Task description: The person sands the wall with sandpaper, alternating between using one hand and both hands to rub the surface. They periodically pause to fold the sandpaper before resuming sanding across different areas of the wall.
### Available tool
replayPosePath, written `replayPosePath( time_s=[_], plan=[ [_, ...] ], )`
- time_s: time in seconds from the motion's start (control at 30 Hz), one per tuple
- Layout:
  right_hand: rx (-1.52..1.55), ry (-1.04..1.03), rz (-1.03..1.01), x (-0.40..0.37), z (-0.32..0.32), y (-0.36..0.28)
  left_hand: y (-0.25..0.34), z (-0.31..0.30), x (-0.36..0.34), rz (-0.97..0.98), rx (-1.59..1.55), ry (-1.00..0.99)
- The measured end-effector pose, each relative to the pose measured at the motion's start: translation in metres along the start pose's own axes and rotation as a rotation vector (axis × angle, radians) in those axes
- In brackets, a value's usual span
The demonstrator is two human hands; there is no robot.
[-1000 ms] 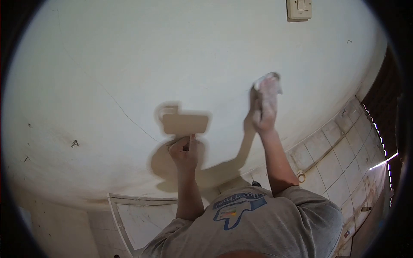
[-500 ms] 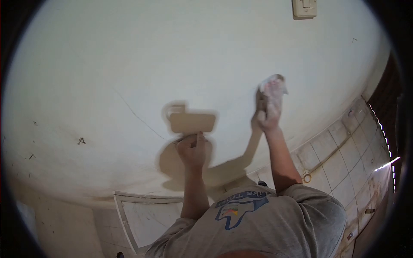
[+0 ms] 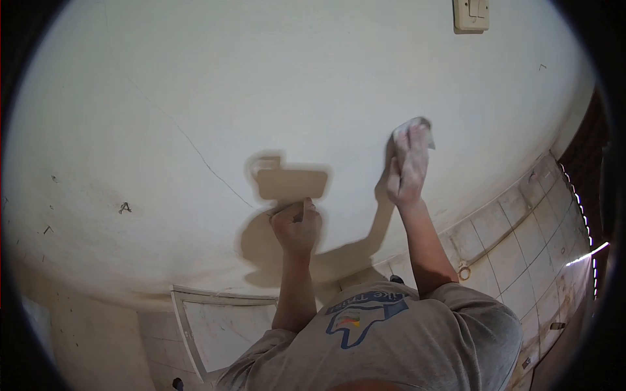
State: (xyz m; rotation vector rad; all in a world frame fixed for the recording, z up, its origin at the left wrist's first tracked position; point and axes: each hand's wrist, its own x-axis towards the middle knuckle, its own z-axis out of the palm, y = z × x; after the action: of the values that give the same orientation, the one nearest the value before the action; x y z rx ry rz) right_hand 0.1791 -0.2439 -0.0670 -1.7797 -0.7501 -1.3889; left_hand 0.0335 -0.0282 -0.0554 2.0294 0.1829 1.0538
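My right hand (image 3: 411, 163), its fingers coated in pale dust, presses a pale folded sheet (image 3: 426, 133) against the whitish wall (image 3: 215, 85). The sheet's edges stick out past the fingertips. Lower and to the left, my left hand (image 3: 297, 227) is close to the wall with its fingers curled in and one finger pointing up. Whatever it may hold is too small to make out. A long thin crack (image 3: 206, 163) runs down the wall towards that hand. Shadows of the head and arms fall around both hands.
A light switch (image 3: 471, 14) is on the wall at the upper right. Grimy tiles (image 3: 499, 244) cover the lower right. A white framed panel (image 3: 225, 332) stands at the lower left. Small marks, one a dark chip (image 3: 124, 208), dot the wall at left.
My right hand has shifted slightly down and shows less blur. The switch appears a little further right and lower. My left hand has barely moved.
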Motion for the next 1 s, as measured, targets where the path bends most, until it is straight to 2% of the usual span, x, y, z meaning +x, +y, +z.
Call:
replayPosePath(
  time_s=[0.03, 0.2, 0.33, 0.4, 0.5, 0.6, 0.7, 0.8, 0.83, 0.93, 1.0],
  plan=[
    [-0.025, 0.049, 0.036, 0.004, -0.002, 0.004, -0.002, 0.001, 0.0, 0.037, -0.002, 0.016],
    [-0.114, 0.142, 0.13, 0.039, -0.014, 0.009, -0.002, -0.004, -0.002, -0.121, -0.002, -0.052],
    [0.089, -0.008, -0.008, 0.06, -0.008, -0.03, 0.004, -0.008, 0.0, -0.079, 0.015, -0.056],
    [0.126, -0.099, 0.017, 0.052, -0.005, -0.04, 0.002, -0.007, 0.0, -0.054, 0.04, -0.045],
    [0.094, 0.007, -0.041, 0.043, -0.015, -0.021, -0.001, -0.007, -0.001, -0.058, 0.03, -0.054],
    [0.127, 0.271, 0.209, 0.047, -0.009, 0.002, 0.003, -0.006, 0.0, -0.033, -0.019, -0.039],
    [-0.021, 0.247, 0.222, 0.074, -0.019, 0.003, 0.004, -0.007, 0.001, -0.004, -0.012, -0.033],
    [0.322, 0.303, 0.196, 0.084, -0.009, -0.011, 0.007, -0.005, 0.003, 0.073, 0.002, -0.003],
    [0.282, 0.237, 0.152, 0.078, -0.007, -0.012, 0.009, -0.004, 0.004, 0.109, 0.004, 0.016],
    [0.189, 0.055, 0.008, 0.045, 0.001, -0.018, 0.01, -0.007, 0.002, 0.029, 0.02, -0.02],
    [0.128, 0.037, -0.007, 0.026, -0.002, -0.017, 0.012, -0.01, 0.002, -0.013, 0.005, -0.054]
  ],
)
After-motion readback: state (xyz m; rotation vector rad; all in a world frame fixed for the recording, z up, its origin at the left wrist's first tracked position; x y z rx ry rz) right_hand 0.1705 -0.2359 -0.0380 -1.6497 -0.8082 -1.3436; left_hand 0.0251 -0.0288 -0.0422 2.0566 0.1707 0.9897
